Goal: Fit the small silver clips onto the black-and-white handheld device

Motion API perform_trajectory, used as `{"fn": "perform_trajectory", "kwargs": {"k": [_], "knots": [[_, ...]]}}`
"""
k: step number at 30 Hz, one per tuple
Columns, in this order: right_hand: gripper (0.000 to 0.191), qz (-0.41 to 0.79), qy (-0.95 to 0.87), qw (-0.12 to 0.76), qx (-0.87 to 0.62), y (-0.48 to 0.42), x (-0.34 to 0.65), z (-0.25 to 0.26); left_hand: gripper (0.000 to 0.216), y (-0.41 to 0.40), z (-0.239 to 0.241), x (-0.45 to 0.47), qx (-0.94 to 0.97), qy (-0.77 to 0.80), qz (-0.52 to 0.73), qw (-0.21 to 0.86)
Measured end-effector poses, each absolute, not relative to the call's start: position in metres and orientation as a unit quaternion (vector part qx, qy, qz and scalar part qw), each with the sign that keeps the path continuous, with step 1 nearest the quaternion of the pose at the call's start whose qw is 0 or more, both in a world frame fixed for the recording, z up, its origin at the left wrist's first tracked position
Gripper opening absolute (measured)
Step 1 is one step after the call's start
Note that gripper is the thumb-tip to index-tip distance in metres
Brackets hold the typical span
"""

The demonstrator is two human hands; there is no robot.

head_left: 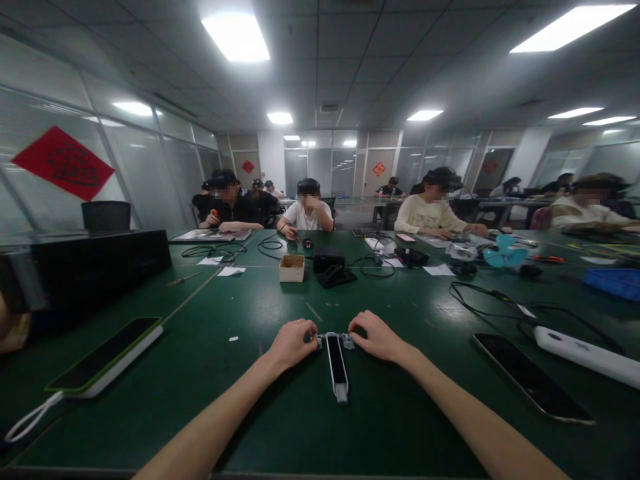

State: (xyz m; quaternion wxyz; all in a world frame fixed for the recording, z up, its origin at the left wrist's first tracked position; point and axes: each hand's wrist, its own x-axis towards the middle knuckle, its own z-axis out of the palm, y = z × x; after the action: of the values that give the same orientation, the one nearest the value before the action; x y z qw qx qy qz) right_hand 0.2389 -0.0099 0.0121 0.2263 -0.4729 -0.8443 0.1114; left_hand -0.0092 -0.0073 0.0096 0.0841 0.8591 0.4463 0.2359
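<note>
A slim black-and-white device [337, 367] lies on the green table in front of me, its long body pointing toward me. Short grey metallic-looking pieces stick out to both sides at its far end. My left hand [294, 343] pinches the left side piece between thumb and fingers. On the other side, my right hand [377, 337] has its thumb and fingers closed at the right side piece [349, 342]. The fingers partly cover both pieces, and I cannot make out the device's exact kind.
Beyond my hands are a small open box [292, 269] and a black box [328, 259]. Left lies a green-rimmed phone [107, 353] on a white block; right, a dark phone [533, 378] and a white power strip [585, 353] with cables. Several people sit across the table.
</note>
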Motion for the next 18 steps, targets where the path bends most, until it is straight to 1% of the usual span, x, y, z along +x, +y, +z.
{"fn": "perform_trajectory", "kwargs": {"k": [10, 18], "knots": [[0.015, 0.153, -0.845, 0.245, -0.449, -0.0138, 0.2337, 0.01, 0.017, -0.0057, 0.0058, -0.0082, 0.851, 0.443, 0.241, 0.15], [0.014, 0.159, -0.844, 0.248, -0.448, -0.0149, 0.2321, 0.0098, 0.018, -0.0063, 0.0058, -0.0084, 0.832, 0.441, 0.262, 0.211]]}}
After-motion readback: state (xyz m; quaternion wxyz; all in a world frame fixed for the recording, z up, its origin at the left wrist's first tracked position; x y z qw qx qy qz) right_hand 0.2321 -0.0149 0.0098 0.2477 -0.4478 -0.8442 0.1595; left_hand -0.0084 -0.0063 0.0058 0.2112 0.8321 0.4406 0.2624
